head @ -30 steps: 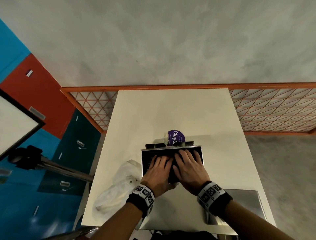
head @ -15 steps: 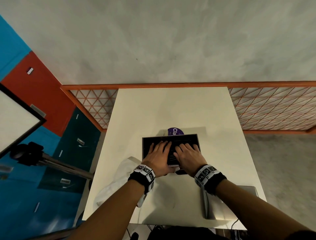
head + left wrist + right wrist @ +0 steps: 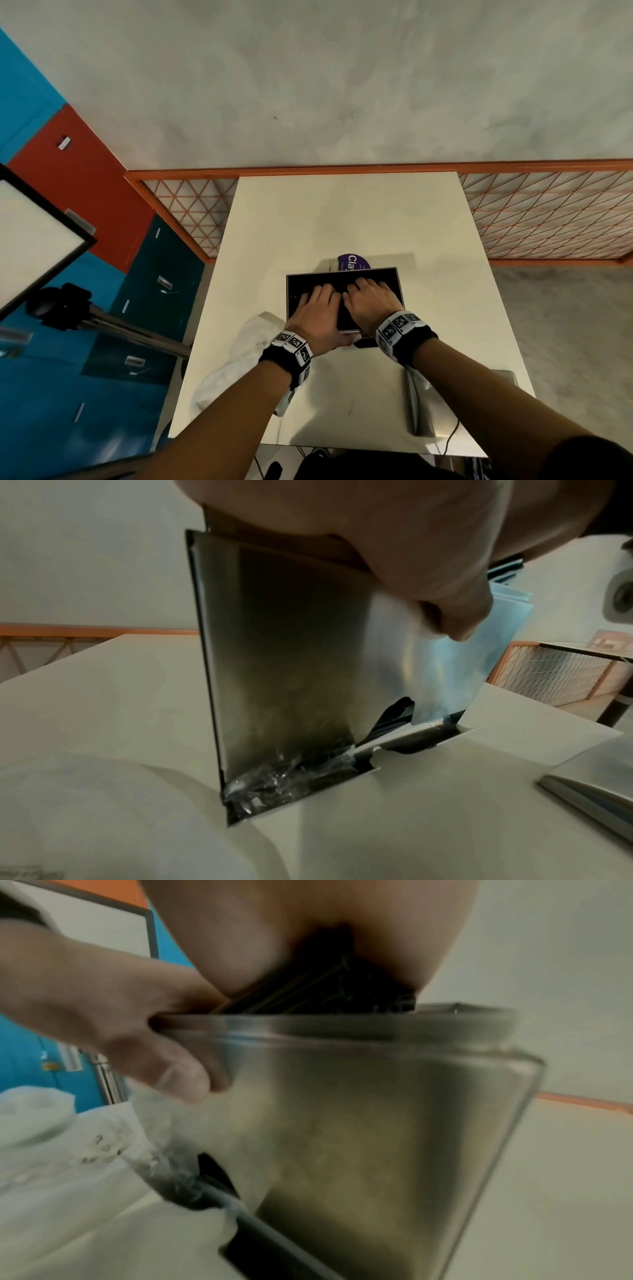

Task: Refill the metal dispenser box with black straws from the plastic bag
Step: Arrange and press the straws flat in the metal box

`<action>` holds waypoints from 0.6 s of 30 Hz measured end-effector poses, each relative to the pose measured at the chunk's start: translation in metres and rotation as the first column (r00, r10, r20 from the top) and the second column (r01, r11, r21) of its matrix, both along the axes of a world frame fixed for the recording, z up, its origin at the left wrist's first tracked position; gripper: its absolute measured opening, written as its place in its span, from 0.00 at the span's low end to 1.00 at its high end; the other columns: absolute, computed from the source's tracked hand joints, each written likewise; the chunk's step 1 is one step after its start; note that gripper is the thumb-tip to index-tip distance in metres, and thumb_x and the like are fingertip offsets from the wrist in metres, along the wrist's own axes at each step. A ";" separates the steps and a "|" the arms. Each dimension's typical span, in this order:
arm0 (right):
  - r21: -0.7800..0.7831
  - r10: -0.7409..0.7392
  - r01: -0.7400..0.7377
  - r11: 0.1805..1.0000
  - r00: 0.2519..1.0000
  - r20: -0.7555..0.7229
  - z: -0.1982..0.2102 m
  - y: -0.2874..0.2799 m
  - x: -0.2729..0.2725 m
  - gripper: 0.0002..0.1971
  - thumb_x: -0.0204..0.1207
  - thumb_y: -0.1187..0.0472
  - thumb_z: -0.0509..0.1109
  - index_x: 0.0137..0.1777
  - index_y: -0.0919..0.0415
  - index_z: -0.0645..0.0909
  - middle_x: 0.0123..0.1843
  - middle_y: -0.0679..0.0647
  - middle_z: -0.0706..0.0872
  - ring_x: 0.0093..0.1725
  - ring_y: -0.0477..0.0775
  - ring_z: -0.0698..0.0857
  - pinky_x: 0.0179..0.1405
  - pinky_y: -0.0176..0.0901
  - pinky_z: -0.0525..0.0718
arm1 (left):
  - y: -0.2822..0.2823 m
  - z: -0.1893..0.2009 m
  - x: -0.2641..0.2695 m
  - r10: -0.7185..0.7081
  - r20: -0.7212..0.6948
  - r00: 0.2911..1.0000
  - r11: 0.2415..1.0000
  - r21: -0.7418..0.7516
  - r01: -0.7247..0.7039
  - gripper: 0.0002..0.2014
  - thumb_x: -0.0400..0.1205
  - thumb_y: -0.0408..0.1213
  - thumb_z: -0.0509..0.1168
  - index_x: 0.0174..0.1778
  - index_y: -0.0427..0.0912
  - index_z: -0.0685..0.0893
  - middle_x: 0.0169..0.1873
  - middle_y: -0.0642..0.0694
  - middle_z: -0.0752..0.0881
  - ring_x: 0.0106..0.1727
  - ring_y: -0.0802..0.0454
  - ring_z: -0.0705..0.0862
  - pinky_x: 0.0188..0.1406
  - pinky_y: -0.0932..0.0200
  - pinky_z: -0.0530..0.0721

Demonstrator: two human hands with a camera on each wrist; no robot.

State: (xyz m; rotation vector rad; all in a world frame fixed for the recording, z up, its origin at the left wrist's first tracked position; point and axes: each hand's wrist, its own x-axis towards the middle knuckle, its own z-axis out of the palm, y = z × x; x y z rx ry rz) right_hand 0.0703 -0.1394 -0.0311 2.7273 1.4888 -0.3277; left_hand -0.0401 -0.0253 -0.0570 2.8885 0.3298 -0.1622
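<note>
The metal dispenser box (image 3: 399,294) stands open-topped in the middle of the white table (image 3: 342,212), filled with black straws (image 3: 298,287). Both hands lie flat on the straws with fingers stretched out. My left hand (image 3: 318,305) covers the left half, and its thumb (image 3: 455,615) hangs down outside the box's front wall (image 3: 291,656). My right hand (image 3: 371,296) presses on the right half, its palm on the straws (image 3: 325,988). The white plastic bag (image 3: 239,359) lies crumpled to the left of the box.
A purple-labelled tub (image 3: 352,262) stands right behind the box. A flat metal lid (image 3: 424,404) lies at the table's near right corner. An orange mesh railing (image 3: 548,219) runs behind the table, and a tripod (image 3: 102,322) stands to its left.
Both hands have stayed flat on the straws, and their fingers have shifted slightly. The box and hands now sit a bit farther from me in the head view.
</note>
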 end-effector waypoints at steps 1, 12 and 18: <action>-0.008 0.019 -0.019 1.000 1.000 0.012 -0.001 -0.002 -0.001 0.21 0.85 0.49 0.47 0.59 0.57 0.80 0.59 0.57 0.83 0.59 0.61 0.81 0.59 0.58 0.78 | 0.000 0.000 0.000 -0.010 0.028 1.000 1.000 0.008 0.010 0.44 0.65 0.76 0.60 0.68 0.46 0.74 0.65 0.50 0.71 0.69 0.47 0.70 0.75 0.45 0.69; 0.083 0.135 -0.145 0.986 0.984 0.120 -0.011 -0.017 -0.011 0.21 0.82 0.52 0.48 0.50 0.58 0.83 0.52 0.57 0.83 0.50 0.60 0.83 0.46 0.58 0.80 | -0.008 -0.011 -0.009 0.033 -0.068 0.997 0.999 -0.036 -0.035 0.55 0.68 0.78 0.61 0.85 0.48 0.57 0.80 0.49 0.68 0.82 0.48 0.64 0.86 0.39 0.53; 0.068 0.002 -0.002 0.998 1.000 -0.005 -0.005 -0.006 -0.009 0.22 0.82 0.50 0.52 0.70 0.58 0.76 0.70 0.56 0.76 0.69 0.60 0.76 0.68 0.61 0.73 | -0.013 -0.007 -0.013 0.020 -0.033 0.999 1.000 -0.002 -0.020 0.46 0.68 0.76 0.62 0.75 0.49 0.68 0.67 0.51 0.74 0.71 0.48 0.73 0.82 0.42 0.62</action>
